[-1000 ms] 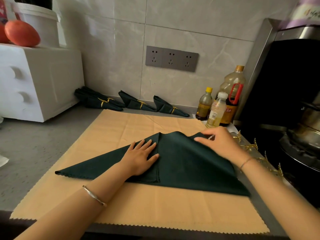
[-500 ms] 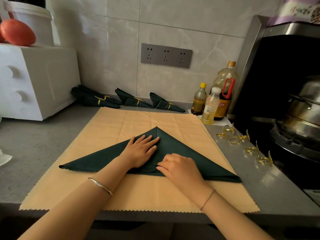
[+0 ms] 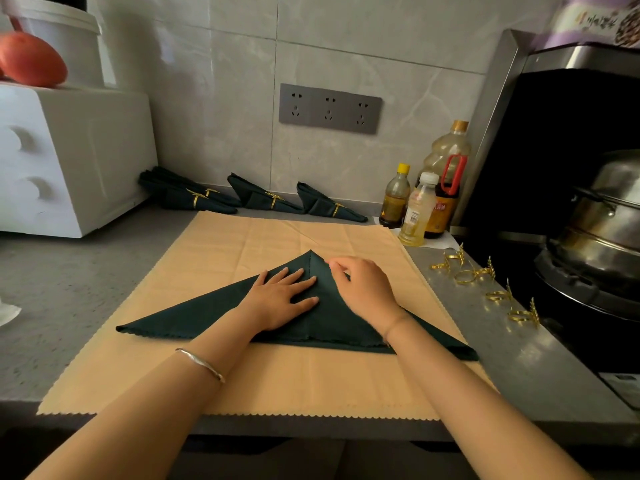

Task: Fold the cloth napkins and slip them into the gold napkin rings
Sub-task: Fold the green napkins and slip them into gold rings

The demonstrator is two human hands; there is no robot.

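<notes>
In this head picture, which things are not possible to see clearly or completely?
Head view only.
The dark green napkin: middle folds lie under the left hand and right hand.
The purple package: cut by the top edge, print blurred.
Label on the clear bottle: too small to read.
The steel pot: cut by the right edge.
Whether the right hand pinches the napkin: its curled fingers hide that.

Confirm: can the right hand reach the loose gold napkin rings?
Probably yes: the gold metal napkin rings lie on the grey counter just beside the right hand, nothing between, though it pinches the dark green cloth napkin.
</notes>
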